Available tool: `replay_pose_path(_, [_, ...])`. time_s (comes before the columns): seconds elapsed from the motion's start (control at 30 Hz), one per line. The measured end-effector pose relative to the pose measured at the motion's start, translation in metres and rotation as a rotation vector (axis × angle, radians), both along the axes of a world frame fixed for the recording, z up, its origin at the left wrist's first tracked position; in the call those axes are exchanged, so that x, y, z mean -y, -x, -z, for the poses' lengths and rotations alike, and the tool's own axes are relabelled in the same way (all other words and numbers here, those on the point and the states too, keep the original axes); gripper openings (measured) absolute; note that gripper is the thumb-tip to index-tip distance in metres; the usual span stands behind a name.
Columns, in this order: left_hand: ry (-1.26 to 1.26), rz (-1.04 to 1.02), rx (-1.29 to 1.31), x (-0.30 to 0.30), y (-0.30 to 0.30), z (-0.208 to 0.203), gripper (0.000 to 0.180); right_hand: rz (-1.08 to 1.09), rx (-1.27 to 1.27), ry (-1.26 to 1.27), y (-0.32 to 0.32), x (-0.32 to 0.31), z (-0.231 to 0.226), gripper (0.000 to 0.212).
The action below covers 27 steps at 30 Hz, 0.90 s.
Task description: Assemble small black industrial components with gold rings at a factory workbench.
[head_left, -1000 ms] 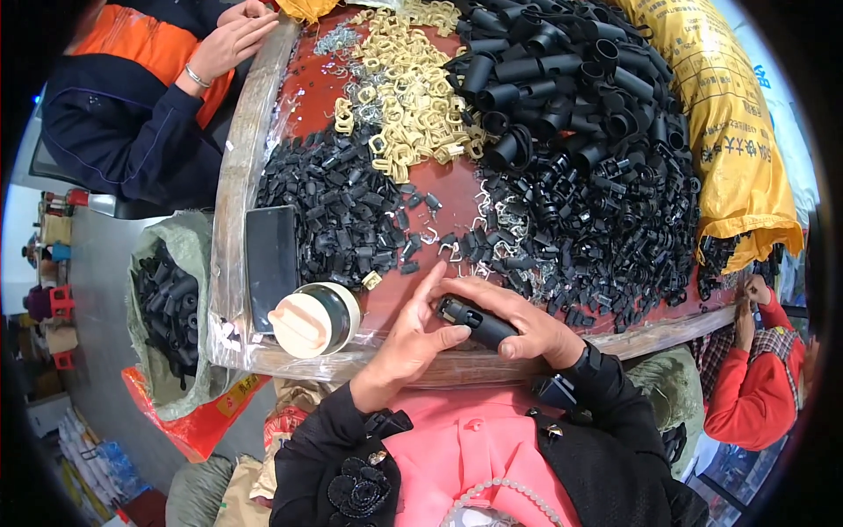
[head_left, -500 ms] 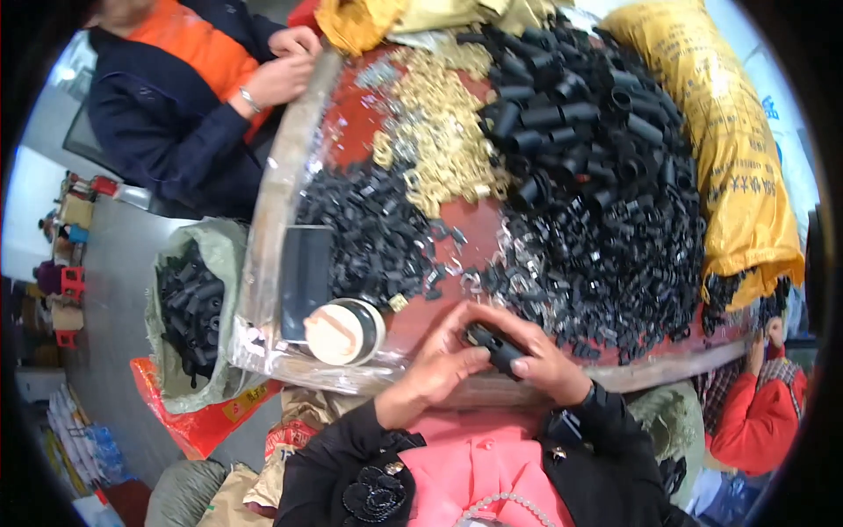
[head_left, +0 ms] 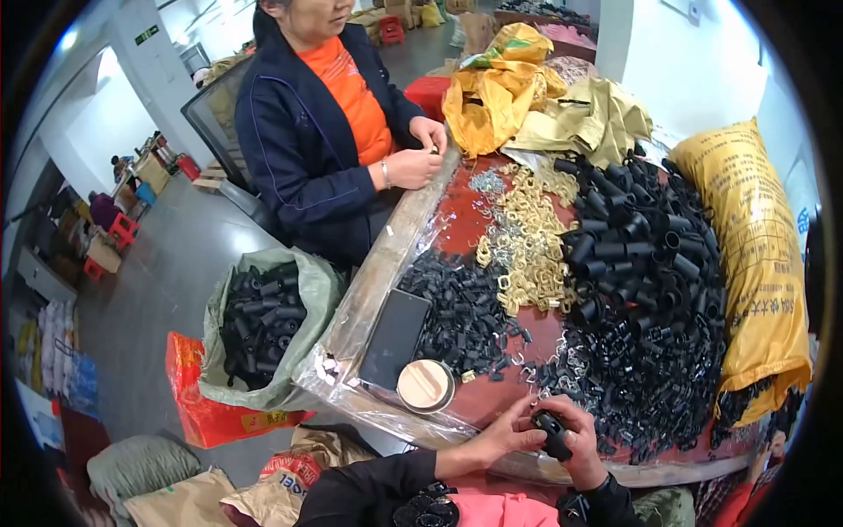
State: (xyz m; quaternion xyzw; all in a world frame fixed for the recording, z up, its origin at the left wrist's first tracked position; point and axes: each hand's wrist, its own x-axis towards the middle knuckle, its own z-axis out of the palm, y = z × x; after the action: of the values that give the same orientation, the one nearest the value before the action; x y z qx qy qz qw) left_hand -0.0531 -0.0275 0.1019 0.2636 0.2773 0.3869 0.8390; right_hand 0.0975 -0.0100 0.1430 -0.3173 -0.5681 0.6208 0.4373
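Over the near edge of the red-topped table (head_left: 464,402), a short black plastic tube-shaped part (head_left: 551,436) sits between my two hands. My right hand (head_left: 580,443) is closed around its right side. From the left, the thumb and fingers of my left hand (head_left: 507,436) pinch at it; whether a small piece is also between them is hidden. Just beyond my hands lie small black plastic pieces (head_left: 623,395) with silver metal clips (head_left: 551,373) along their left side. A heap of larger black tubes (head_left: 637,250) stands farther back.
Gold-coloured rings (head_left: 531,237) and more black pieces (head_left: 465,312) cover the table's middle. A dark phone (head_left: 395,338) and lidded jar (head_left: 426,386) lie left. A sack of black tubes (head_left: 325,290) stands on the floor. A co-worker (head_left: 329,132) works at the left edge; a yellow sack (head_left: 755,255) borders the right.
The view has tilted up and turned, so the table and my hands sit farther right and lower. The black part has turned in my fingers; both hands stay on it.
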Motion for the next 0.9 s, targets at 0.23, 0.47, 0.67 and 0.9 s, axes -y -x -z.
replay_pose_path(0.23, [0.020,-0.012,0.019,-0.009,0.005,0.015,0.089,0.068,-0.009,0.052,0.003,-0.008,0.020,0.056])
replay_pose_path(0.47, [-0.156,0.022,-0.086,-0.022,0.005,0.013,0.086,0.006,0.023,0.115,-0.008,-0.012,0.014,0.053])
replay_pose_path(0.67, [-0.383,0.121,-0.405,-0.028,-0.008,0.025,0.068,0.167,0.422,-0.110,-0.113,0.005,-0.014,0.045])
replay_pose_path(0.9, [-0.491,0.297,-0.623,-0.027,-0.048,0.042,0.059,0.839,0.957,-0.090,-0.285,0.155,-0.050,0.039])
